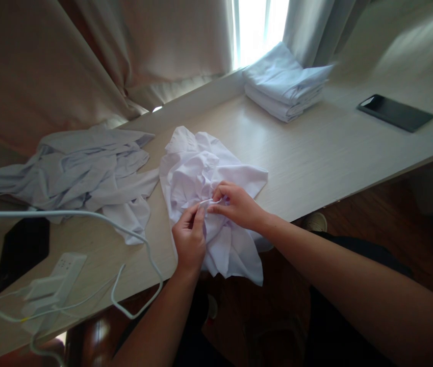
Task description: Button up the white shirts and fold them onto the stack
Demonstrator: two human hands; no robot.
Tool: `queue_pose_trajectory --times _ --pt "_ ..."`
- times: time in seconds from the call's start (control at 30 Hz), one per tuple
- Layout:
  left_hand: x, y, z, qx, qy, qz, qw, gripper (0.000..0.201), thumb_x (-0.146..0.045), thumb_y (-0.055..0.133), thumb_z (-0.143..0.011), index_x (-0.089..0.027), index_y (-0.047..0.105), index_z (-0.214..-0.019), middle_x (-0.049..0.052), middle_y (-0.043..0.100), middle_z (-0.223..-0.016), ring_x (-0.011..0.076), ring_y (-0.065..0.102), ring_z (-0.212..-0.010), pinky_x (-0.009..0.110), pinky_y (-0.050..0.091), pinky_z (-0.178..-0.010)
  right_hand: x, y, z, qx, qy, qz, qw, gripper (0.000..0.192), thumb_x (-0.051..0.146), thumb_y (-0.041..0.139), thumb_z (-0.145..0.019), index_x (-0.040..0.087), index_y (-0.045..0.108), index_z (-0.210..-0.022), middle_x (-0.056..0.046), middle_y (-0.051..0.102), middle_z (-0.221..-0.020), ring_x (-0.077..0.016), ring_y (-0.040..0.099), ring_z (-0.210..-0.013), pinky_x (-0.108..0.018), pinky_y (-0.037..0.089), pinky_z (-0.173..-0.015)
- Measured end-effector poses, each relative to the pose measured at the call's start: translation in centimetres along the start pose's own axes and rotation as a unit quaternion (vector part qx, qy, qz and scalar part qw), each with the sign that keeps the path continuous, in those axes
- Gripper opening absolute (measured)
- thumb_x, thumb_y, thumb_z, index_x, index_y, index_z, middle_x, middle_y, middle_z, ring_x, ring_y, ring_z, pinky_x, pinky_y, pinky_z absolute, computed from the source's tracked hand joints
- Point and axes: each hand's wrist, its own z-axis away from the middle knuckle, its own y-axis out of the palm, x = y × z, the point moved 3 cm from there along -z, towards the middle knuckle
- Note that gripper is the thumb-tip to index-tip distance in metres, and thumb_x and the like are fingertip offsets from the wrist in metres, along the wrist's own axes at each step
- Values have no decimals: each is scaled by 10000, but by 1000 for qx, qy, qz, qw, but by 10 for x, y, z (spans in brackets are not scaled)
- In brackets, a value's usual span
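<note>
Fingers of my left hand (pixel 189 239) are pinching together on a fold of the crumpled white garment (pixel 204 178), thumb and forefinger closed on the cloth near its lower middle. Just beside it, my right hand (pixel 237 204) is pinching the same fold from the other side, fingertips clamped on a thin edge of fabric that is stretching between the two hands. The garment is lying directly under and ahead of both hands, at the near edge of the table (pixel 315 153), with its lower part hanging over that edge toward my lap.

Counting outward: one garment is sitting in my hands. To its left, one loose heap of pale cloth (pixel 82 168) is spreading across the table, touching the garment at one sleeve. Farther back, by the curtain (pixel 124 51), one neat stack of folded white cloth (pixel 285 84) is resting. One dark phone (pixel 396 112) is lying well apart on the right. At far left, one white power strip (pixel 63 270) is sitting with a white cable (pixel 139 239) looping over the edge, beside one dark flat slab (pixel 19 250).
</note>
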Motion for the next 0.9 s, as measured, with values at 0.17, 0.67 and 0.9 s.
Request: queue_pose_trajectory --times 0.17,0.67,0.9 --pt "-1 0 0 -1 -8 10 1000 270 -367 664 -872 -171 758 -1032 63 758 -1033 223 692 -991 342 523 -924 1 2 1 6 -3 -24 1000 250 384 762 -800 196 601 -766 -18 599 -897 -168 559 -861 -325 443 -833" --pt "0 0 0 -16 -13 23 1000 270 -358 685 -852 -171 760 -1033 68 757 -1042 224 692 -999 346 525 -930 2 0 1 0 6 6 1000 214 329 767 -790 194 602 -768 -13 594 -873 -165 546 -839 -316 427 -812" --pt "-2 2 0 -7 -2 25 1000 250 -354 675 -862 -172 756 -1013 63 754 -1027 213 689 -985 336 520 -923 4 -1 2 -4 5 12 1000 241 348 764 -790 196 582 -747 -13 593 -855 -165 542 -823 -319 426 -804"
